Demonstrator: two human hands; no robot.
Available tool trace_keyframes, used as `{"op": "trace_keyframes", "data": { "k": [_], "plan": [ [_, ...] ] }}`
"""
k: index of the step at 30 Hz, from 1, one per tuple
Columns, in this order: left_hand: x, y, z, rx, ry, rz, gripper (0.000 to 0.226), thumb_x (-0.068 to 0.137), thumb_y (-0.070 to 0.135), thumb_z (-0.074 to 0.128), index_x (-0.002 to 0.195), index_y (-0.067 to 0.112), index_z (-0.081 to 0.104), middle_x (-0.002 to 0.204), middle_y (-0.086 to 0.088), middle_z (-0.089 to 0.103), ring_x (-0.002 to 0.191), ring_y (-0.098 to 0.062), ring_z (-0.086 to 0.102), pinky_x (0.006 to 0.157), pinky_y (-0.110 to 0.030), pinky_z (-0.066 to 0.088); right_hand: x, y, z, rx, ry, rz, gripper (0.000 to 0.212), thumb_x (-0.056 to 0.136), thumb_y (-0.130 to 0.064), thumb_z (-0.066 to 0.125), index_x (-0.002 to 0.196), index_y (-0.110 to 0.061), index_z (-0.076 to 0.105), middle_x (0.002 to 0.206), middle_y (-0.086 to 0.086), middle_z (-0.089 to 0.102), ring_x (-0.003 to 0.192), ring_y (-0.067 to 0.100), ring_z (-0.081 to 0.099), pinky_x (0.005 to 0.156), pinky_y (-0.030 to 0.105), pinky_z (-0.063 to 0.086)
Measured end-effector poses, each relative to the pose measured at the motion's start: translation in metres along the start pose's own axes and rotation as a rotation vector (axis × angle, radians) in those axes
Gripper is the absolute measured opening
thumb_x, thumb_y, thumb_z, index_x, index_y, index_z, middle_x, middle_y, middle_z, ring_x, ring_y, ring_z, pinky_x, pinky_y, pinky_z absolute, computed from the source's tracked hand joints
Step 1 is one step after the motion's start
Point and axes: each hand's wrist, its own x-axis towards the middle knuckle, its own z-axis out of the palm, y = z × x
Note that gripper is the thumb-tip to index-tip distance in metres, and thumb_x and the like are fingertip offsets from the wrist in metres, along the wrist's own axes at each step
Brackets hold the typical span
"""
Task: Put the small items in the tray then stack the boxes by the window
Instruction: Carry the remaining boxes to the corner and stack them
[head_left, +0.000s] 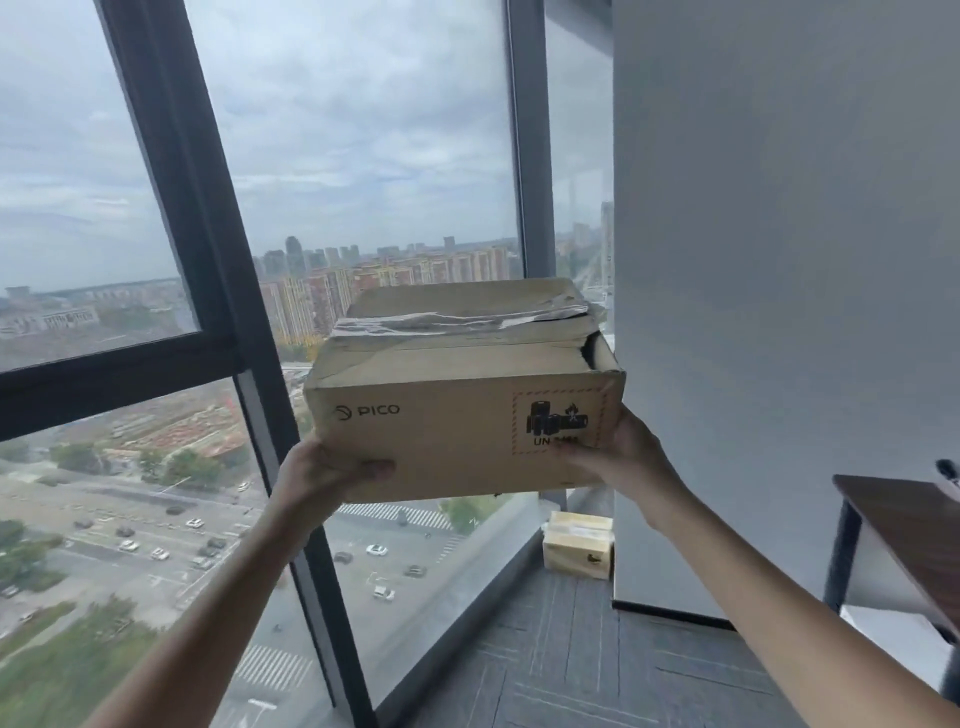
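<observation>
Left hand (332, 475), right hand (621, 460) fingers curled gripping creased cardboard box (457, 415) near window (322, 208)

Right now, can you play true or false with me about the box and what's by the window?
1. Both hands hold the big cardboard box: the left hand and the right hand grip its lower corners. True.
2. The big box rests on the floor. False: it is held up in the air.
3. A smaller box sits on the floor by the window. True.
4. The big box's top is neat and smooth. False: its top is crumpled, with torn tape.
5. It is night outside. False: the sky is cloudy daylight.
</observation>
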Motion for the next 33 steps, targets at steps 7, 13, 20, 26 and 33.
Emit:
{"op": "trace_keyframes", "data": {
  "k": [7,13,20,26,33],
  "plan": [
    [0.182,-0.068,0.045,-0.027,-0.116,-0.054,0.035,0.066,0.003,0.088,0.092,0.021,0.071,0.066,0.026,0.071,0.056,0.01,0.064,0.047,-0.009,0.046,0.154,0.057,0.028,-0.062,0.128,0.098,0.062,0.065,-0.041,0.09,0.119,-0.036,0.061,0.119,-0.014,0.07,0.114,0.018,0.063,0.1,0.045,0.051],
    [0.304,-0.125,0.106,-0.043,-0.184,-0.081,0.041,0.06,0.005,0.092,0.095,0.017,0.074,0.07,0.024,0.073,0.061,0.009,0.066,0.051,-0.01,0.049,0.265,0.125,0.034,-0.078,0.175,0.177,0.061,0.063,-0.043,0.091,0.116,-0.037,0.061,0.115,-0.015,0.07,0.112,0.016,0.064,0.098,0.043,0.052],
    [0.453,-0.188,0.202,-0.078,-0.237,-0.093,0.064,0.034,0.039,0.087,0.094,0.021,0.074,0.084,0.011,0.077,0.071,0.0,0.07,0.059,-0.018,0.055,0.419,0.231,0.024,-0.055,0.206,0.216,0.06,0.064,-0.042,0.091,0.116,-0.038,0.061,0.112,-0.017,0.07,0.108,0.012,0.064,0.095,0.04,0.053],
    [0.59,-0.235,0.293,-0.062,-0.277,-0.125,0.042,0.058,0.007,0.093,0.092,0.02,0.072,0.075,0.017,0.076,0.069,0.001,0.07,0.056,-0.015,0.052,0.558,0.32,0.007,-0.005,0.211,0.281,0.054,0.068,-0.035,0.09,0.114,-0.036,0.062,0.112,-0.016,0.07,0.11,0.015,0.064,0.089,0.035,0.051],
    [0.689,-0.311,0.368,-0.04,-0.333,-0.245,0.052,0.054,0.019,0.094,0.102,0.016,0.073,0.089,0.003,0.078,0.075,-0.008,0.072,0.054,-0.017,0.051,0.662,0.402,0.0,-0.06,0.196,0.365,0.056,0.067,-0.037,0.09,0.115,-0.037,0.061,0.115,-0.015,0.07,0.112,0.016,0.063,0.098,0.041,0.051]
  ]
}}
